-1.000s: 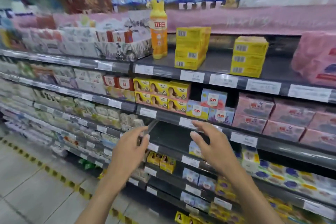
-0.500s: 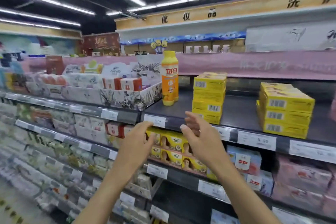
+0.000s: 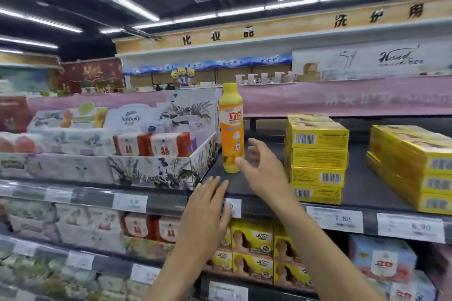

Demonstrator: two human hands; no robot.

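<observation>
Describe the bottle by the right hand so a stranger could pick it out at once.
Find the dark top shelf under the pink banner. Between a printed tray of packets and a stack of yellow boxes stands the bottle, beside the right hand. It is the only bottle there: tall, upright and orange, with a yellow cap and base.

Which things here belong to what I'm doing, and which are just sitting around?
In the job: bottle, right hand open beside it, left hand by the shelf edge.
Just there: yellow boxes, display tray, price tags.
</observation>
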